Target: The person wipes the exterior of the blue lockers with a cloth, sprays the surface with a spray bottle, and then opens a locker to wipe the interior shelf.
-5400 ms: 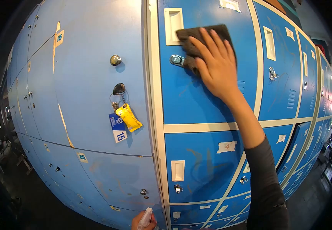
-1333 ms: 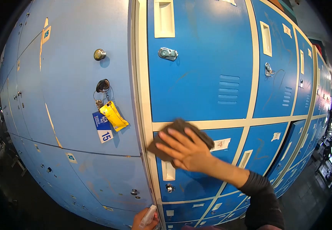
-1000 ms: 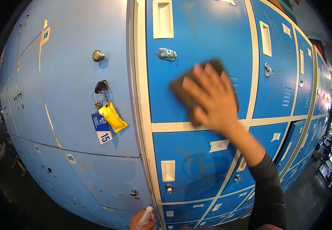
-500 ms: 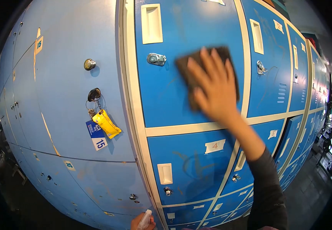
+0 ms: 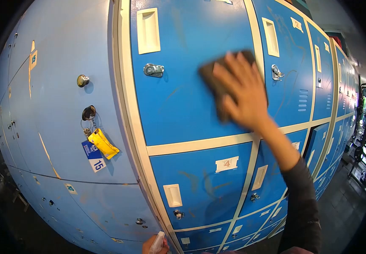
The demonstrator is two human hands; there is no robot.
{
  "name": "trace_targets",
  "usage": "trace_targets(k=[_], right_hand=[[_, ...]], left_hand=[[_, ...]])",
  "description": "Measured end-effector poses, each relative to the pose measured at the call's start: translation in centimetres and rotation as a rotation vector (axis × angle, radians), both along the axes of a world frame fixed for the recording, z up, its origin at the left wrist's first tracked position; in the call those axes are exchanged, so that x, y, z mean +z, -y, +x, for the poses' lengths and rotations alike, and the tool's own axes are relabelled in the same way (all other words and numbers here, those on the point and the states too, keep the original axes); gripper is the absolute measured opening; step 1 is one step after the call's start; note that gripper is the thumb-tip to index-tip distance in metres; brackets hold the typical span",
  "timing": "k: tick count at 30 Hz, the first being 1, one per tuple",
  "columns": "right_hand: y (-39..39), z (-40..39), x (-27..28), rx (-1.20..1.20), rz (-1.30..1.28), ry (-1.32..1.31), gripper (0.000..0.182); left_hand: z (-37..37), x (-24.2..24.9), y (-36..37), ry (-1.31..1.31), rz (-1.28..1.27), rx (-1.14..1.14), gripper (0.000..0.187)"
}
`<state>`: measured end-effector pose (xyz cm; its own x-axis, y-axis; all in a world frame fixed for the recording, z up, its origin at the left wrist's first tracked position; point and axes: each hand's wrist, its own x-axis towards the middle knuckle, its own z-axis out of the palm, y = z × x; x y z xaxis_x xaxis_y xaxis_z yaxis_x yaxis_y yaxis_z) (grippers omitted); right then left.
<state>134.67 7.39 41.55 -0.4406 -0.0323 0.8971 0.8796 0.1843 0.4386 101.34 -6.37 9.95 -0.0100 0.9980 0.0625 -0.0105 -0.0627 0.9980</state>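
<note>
My right hand [image 5: 244, 91] lies with fingers spread over a dark brown cloth [image 5: 216, 80], flat against a blue locker door [image 5: 183, 101]. Motion blurs the cloth, which reaches the cream frame at the door's right side. The door has a cream recessed handle [image 5: 148, 31] and a metal lock [image 5: 153, 70]; faint smudges mark its paint. Low in the view, my left hand [image 5: 153, 245] is wrapped round what looks like a spray bottle [image 5: 157, 242] with a whitish top. Most of that bottle lies below the picture's edge.
Light blue lockers [image 5: 64, 25] stand on the left. From one lock hang keys with a yellow tag [image 5: 103, 144] and a blue-white tag marked 15 [image 5: 94, 155]. Below is a locker labelled 4 [image 5: 227, 164]. Farther right, a locker door [image 5: 317, 142] stands ajar. Dark racks [image 5: 362, 139] are beyond.
My right hand and the cloth have slid right across the door, onto its right edge. The lockers appear shifted left as the camera turned slightly. My left hand still grips the bottle.
</note>
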Motion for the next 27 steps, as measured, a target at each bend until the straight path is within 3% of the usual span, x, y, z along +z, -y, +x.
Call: trace_targets(k=[5,6,9,13,16,19,22,24,27], right_hand=[[-3.9,4.7,15.3,-0.059,0.400,-0.045,0.054],[-2.0,3.1,15.8,-0.038,0.257,-0.161,0.055],[-2.6,2.7,17.4,-0.064,0.265,-0.194,0.057],[-3.5,2.4,11.1,0.042,0.341,-0.036,0.055],[-0.7,1.8,2.8,0.063,0.083,0.065,0.060],[1.2,2.3,-6.2,0.075,-0.226,0.205,0.068],[1.2,3.5,-13.0,0.051,-0.321,0.480,0.073],[1.2,4.0,-13.8,0.068,-0.362,0.568,0.072],[1.1,3.9,-10.5,0.048,-0.311,0.603,0.072]], left_hand=[[1.4,0.0,0.4,-0.035,0.050,-0.026,0.029],[1.5,-0.8,0.1,-0.121,0.131,-0.029,0.030],[1.9,-1.2,0.4,-0.264,0.238,-0.067,0.032],[3.8,-0.7,0.9,-0.218,0.140,-0.083,0.028],[5.0,-0.3,1.4,-0.128,0.128,-0.097,0.022],[6.2,-0.5,1.7,-0.230,0.282,-0.053,0.018],[7.8,0.6,2.9,-0.012,0.016,-0.058,0.016],[7.9,-0.9,2.3,-0.116,0.171,-0.086,0.016],[8.1,-1.9,2.1,-0.257,0.306,-0.073,0.016]])
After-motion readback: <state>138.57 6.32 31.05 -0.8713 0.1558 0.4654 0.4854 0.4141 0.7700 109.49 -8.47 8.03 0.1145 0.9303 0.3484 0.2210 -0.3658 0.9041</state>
